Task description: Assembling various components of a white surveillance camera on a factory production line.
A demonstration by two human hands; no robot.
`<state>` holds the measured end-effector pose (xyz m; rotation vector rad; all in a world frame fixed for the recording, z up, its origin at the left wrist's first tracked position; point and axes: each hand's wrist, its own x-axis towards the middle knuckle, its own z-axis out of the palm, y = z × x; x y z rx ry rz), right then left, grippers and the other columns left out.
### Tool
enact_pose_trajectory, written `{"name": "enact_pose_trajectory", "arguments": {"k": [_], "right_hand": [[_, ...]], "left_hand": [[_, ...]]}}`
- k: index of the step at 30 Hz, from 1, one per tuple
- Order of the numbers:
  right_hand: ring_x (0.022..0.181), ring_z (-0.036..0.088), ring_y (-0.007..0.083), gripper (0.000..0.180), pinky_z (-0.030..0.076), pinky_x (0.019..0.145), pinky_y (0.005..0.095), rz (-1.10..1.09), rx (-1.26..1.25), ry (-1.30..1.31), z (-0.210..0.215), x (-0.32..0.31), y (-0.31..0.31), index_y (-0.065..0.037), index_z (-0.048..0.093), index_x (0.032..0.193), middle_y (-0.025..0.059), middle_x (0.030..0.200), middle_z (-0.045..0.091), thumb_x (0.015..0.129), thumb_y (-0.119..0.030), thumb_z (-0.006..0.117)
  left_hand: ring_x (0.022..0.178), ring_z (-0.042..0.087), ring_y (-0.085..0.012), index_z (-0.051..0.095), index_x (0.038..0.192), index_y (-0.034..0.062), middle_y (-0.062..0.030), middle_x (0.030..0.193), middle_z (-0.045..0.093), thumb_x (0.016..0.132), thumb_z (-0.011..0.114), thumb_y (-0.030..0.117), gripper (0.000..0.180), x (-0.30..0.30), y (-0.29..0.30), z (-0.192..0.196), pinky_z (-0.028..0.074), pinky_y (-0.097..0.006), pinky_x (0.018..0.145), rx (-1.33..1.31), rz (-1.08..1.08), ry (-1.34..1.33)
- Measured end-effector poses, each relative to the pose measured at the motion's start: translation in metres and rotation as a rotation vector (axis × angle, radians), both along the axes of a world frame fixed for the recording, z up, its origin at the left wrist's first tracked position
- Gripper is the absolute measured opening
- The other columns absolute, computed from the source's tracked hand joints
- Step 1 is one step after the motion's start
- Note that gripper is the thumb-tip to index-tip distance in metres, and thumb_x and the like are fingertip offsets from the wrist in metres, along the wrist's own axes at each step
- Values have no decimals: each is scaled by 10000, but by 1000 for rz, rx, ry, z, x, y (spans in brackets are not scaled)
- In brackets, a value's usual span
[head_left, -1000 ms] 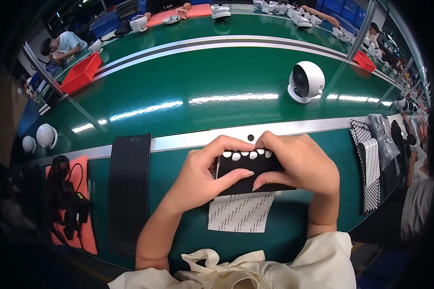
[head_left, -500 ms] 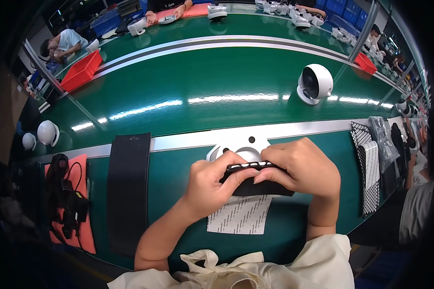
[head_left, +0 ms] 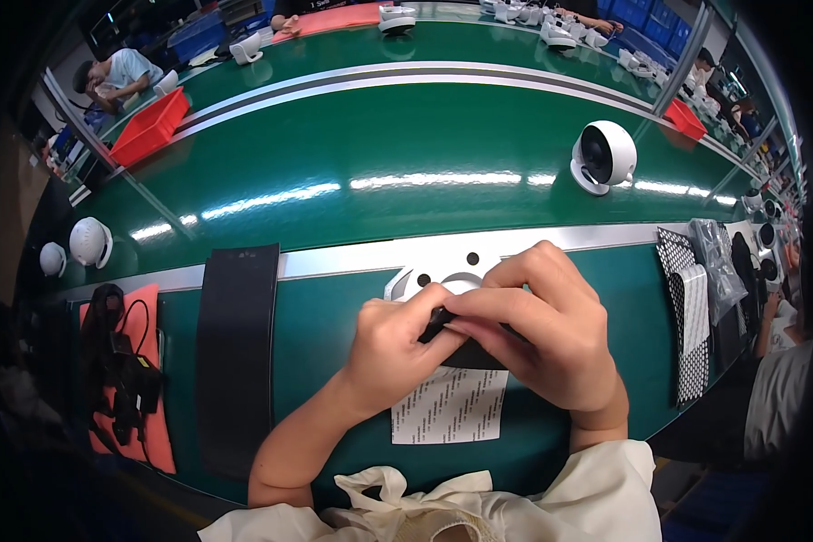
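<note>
My left hand (head_left: 390, 350) is closed around a bent black sheet (head_left: 475, 355), thumb and index finger pinching its upper edge. At that same edge my right hand (head_left: 556, 336) is closed too, its fingertips meeting the left ones. My fingers cover most of the sheet, and I cannot see whether a small piece lies between the right fingertips. Just beyond the hands lies a white plastic part (head_left: 446, 268) with round black spots and a rounded recess, partly hidden. A white sheet with a printed pattern (head_left: 447, 414) extends from beneath the black one toward me.
To the left lie long black sheets (head_left: 238, 352) and a black corded device (head_left: 134, 384) on a pink mat (head_left: 156, 425). Dotted sheets (head_left: 686, 316) and a clear plastic bag (head_left: 721, 271) are at right. A white round-headed device (head_left: 605, 154) stands on the green conveyor belt (head_left: 406, 135). Co-workers sit beyond.
My right hand has turned and drawn its fingers together at the sheet's edge, hiding the white spots seen there before. The white device on the belt has shifted slightly right.
</note>
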<state>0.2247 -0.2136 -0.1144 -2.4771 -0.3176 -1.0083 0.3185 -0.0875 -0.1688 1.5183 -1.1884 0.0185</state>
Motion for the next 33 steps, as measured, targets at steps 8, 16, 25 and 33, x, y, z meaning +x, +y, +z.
{"name": "enact_pose_trajectory", "arguments": {"k": [8,16,25,33], "right_hand": [[628,485,177,264,387,536,268,-66,42,53,3,5,14,-83,666,812,32,686,499,569,-3,728],[631,464,194,240,398,540,286,17,11,74,-3,10,8,-90,630,829,39,706,466,610,-7,682],[593,514,154,166,385,516,240,315,410,64,13,-3,-9,-17,624,693,55,667,576,564,10,726],[670,524,71,327,364,558,197,317,404,571,8,7,-9,2,498,1030,30,771,576,726,61,602]], "left_hand": [[408,516,-231,543,778,25,-90,488,480,734,678,89,155,0,10,2,380,-310,394,48,119,-134],[414,503,-193,550,810,20,-93,513,490,749,678,103,164,0,9,4,387,-291,408,78,78,64],[512,564,-192,585,750,45,-68,595,554,674,753,175,225,4,17,11,435,-274,457,58,-251,-256],[506,487,-186,484,648,49,-33,435,403,690,531,104,84,-61,43,12,275,-644,951,279,-343,-650]]}}
